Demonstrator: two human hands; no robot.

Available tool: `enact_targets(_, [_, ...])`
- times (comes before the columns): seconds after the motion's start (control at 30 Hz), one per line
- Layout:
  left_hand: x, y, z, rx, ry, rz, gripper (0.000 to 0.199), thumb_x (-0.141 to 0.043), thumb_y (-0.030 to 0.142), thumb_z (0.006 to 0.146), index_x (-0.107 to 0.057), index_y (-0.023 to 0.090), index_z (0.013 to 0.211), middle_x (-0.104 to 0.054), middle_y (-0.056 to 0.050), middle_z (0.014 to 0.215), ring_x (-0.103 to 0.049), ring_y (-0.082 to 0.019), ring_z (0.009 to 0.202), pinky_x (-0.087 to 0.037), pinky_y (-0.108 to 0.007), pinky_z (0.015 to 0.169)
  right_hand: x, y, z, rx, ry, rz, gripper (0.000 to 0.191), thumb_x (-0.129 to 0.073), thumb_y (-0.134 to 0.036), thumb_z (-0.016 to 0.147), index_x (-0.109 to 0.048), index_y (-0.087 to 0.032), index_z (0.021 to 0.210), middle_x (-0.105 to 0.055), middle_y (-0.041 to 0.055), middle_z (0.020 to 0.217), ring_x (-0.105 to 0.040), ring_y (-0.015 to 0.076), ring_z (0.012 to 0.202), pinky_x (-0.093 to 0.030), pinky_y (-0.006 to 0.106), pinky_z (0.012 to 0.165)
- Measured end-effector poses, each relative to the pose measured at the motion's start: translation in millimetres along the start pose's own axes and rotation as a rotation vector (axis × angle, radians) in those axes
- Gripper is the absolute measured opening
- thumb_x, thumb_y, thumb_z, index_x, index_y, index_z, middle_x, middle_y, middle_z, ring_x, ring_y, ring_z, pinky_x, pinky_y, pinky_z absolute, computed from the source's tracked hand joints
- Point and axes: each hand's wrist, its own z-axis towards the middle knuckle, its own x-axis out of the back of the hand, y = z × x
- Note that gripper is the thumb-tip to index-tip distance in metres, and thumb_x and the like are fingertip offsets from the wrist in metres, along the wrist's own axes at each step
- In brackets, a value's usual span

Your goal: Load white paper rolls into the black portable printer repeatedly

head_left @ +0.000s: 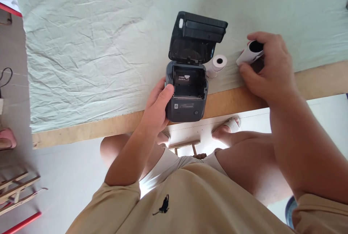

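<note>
My left hand (159, 105) grips the left side of a small dark printer (186, 109) at the table's front edge, thumb on its rim. The printer's lid (197, 34) stands raised, and no roll shows in its compartment. Just right of the printer, a small white paper roll (217, 65) stands on the cloth. Farther right, my right hand (268, 63) has its thumb and fingers around a larger white roll (248, 54) with a wide dark core, close to the cloth.
A wrinkled pale green cloth (95, 45) covers the table, with a bare wooden edge (89, 129) along the front. Below are my legs and a small wooden stool (187, 145). Wooden racks (19, 190) and a pink item (8, 138) lie at the far left.
</note>
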Motion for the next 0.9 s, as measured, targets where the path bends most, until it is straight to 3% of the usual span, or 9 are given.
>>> enact_targets(0.13, [-1.4,0.7,0.9,-0.009,0.005,-0.005,0.044,-0.089,0.068,0.097,-0.082,0.028,0.112,-0.090,-0.006,0.126,-0.080,-0.038,0.148,-0.079,-0.043,0.104,5.9,-20.9,-0.1,0.059,0.218,0.094,0.052,-0.075,-0.033,0.101,-0.069,-0.042,0.151,-0.076,0.0080,0.133,-0.080,0.0348,0.121,-0.066,0.056,0.103])
enact_targets(0.23, [-5.1,5.2,0.1,0.013,-0.011,0.020,0.056,-0.093,0.075,0.089,-0.080,0.027,0.116,-0.091,-0.009,0.117,-0.082,-0.040,0.144,-0.079,-0.044,0.099,3.7,-55.1,-8.0,0.182,0.360,0.292,0.031,-0.085,-0.036,0.099,-0.075,-0.040,0.127,-0.079,0.0035,0.124,-0.082,0.0303,0.108,-0.063,0.049,0.090])
enact_targets(0.3, [-6.9,7.9,-1.0,0.024,-0.029,0.030,0.062,-0.096,0.075,0.087,-0.078,0.027,0.122,-0.091,-0.010,0.115,-0.082,-0.040,0.142,-0.079,-0.045,0.096,-4.8,-78.8,-13.5,0.332,0.359,0.391,0.023,-0.091,-0.031,0.096,-0.072,-0.037,0.108,-0.085,-0.0001,0.111,-0.084,0.0287,0.099,-0.061,0.047,0.084])
enact_targets(0.4, [-6.2,8.8,-2.6,0.018,-0.051,0.024,0.063,-0.096,0.071,0.088,-0.077,0.028,0.130,-0.091,-0.008,0.118,-0.084,-0.039,0.140,-0.078,-0.045,0.097,-23.8,-100.6,-16.6,0.472,0.318,0.316,0.023,-0.078,-0.012,0.098,-0.069,-0.033,0.101,-0.091,-0.0038,0.107,-0.087,0.0256,0.091,-0.058,0.046,0.080])
enact_targets(0.5, [-1.4,6.4,-3.9,0.031,-0.075,0.022,0.066,-0.094,0.071,0.091,-0.075,0.028,0.137,-0.090,-0.009,0.123,-0.088,-0.039,0.129,-0.078,-0.046,0.094,-37.5,-102.8,-14.5,0.517,0.260,0.147,0.028,-0.068,-0.004,0.100,-0.071,-0.031,0.105,-0.093,-0.0034,0.112,-0.088,0.0242,0.091,-0.054,0.045,0.084])
enact_targets(0.63, [5.0,3.1,-4.9,0.072,-0.126,0.004,0.067,-0.092,0.066,0.096,-0.072,0.026,0.145,-0.090,-0.010,0.126,-0.090,-0.036,0.112,-0.077,-0.043,0.081,-41.7,-96.7,-12.5,0.496,0.253,0.078,0.022,-0.066,-0.011,0.107,-0.073,-0.031,0.102,-0.093,-0.0035,0.111,-0.088,0.0236,0.096,-0.052,0.044,0.087])
enact_targets(0.77, [4.5,3.3,-5.2,0.058,-0.119,0.007,0.062,-0.092,0.068,0.095,-0.075,0.028,0.140,-0.091,-0.008,0.121,-0.090,-0.033,0.103,-0.073,-0.039,0.074,-43.4,-97.2,-13.2,0.415,0.258,-0.050,0.022,-0.064,-0.016,0.103,-0.077,-0.034,0.102,-0.091,-0.0035,0.098,-0.082,0.0236,0.082,-0.054,0.046,0.086])
enact_targets(0.9, [-0.1,6.6,-5.9,0.037,-0.129,-0.014,0.047,-0.090,0.064,0.099,-0.077,0.030,0.130,-0.091,-0.004,0.115,-0.091,-0.030,0.102,-0.073,-0.039,0.077,-43.9,-100.1,-14.9,0.436,0.362,0.042,0.044,-0.064,-0.009,0.090,-0.080,-0.040,0.117,-0.079,-0.0072,0.076,-0.070,0.0224,0.066,-0.053,0.047,0.083])
